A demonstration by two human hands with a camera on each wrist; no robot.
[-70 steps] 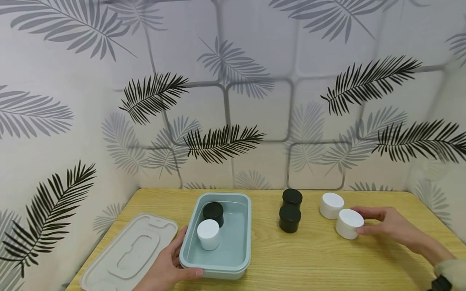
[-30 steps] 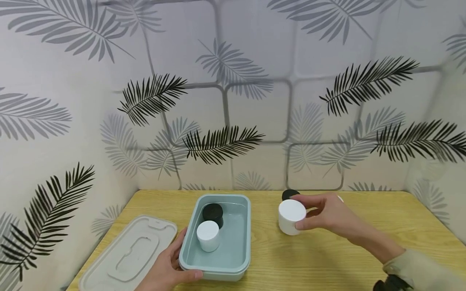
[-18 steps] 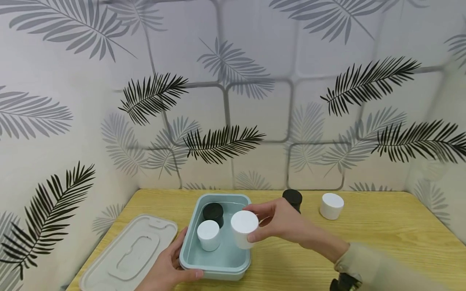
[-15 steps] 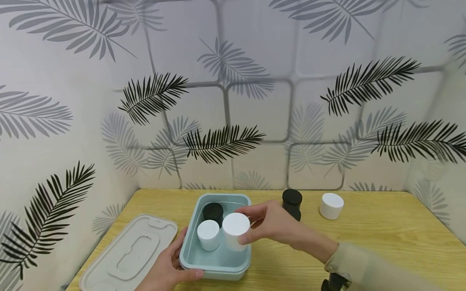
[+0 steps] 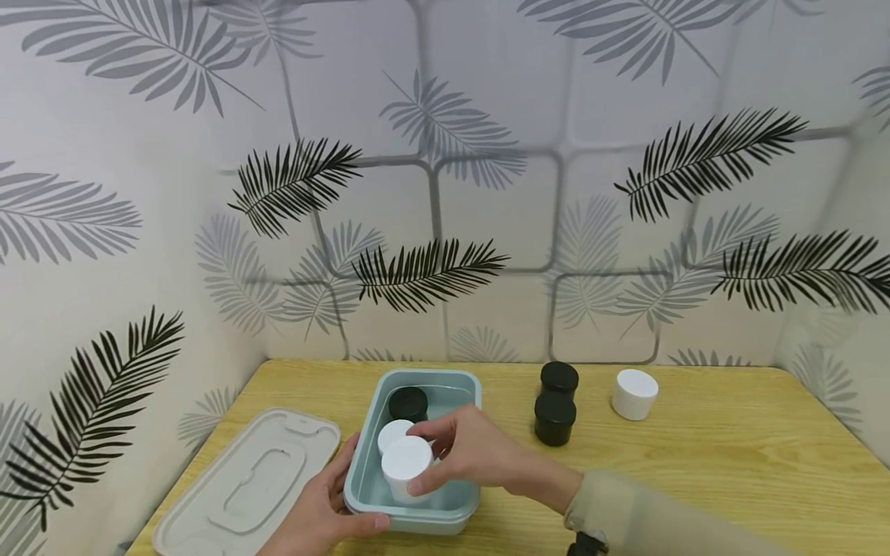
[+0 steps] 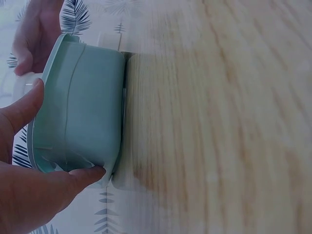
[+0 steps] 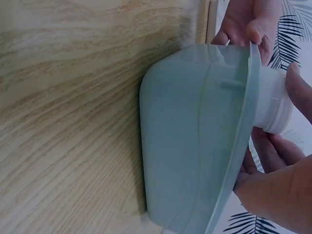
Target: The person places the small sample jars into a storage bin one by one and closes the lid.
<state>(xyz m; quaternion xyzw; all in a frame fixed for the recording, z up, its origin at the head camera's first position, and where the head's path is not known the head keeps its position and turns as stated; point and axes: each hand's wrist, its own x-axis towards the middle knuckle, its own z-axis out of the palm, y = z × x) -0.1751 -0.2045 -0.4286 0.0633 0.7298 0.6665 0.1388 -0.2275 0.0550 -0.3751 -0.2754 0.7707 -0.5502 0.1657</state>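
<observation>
A pale blue-green plastic food container [image 5: 434,523] stands upright on the table, its top uncovered. My left hand [image 5: 316,502] grips its near left corner, thumb along the front and fingers along the left side. Between thumb and fingers my right hand [image 5: 480,455] pinches a white lidded jar [image 5: 405,467]. In the right wrist view that jar [image 7: 273,100] sticks up above the container's rim; whether its base touches the floor is hidden. Just behind it is another white jar [image 5: 394,429], partly covered by the held one. A black jar [image 5: 408,403] sits at the back left inside.
A translucent pale lid [image 5: 250,479] lies flat left of the container. To the right stand two black jars, one rear [image 5: 559,376] and one front [image 5: 554,421]. Further right is a lone white jar [image 5: 634,395]. A leaf-patterned wall covering [image 5: 487,232] rises behind the table.
My right hand has taken the front white jar from the table's right side and carried it left, over and down into the container's near left part. My left hand has kept its place.
</observation>
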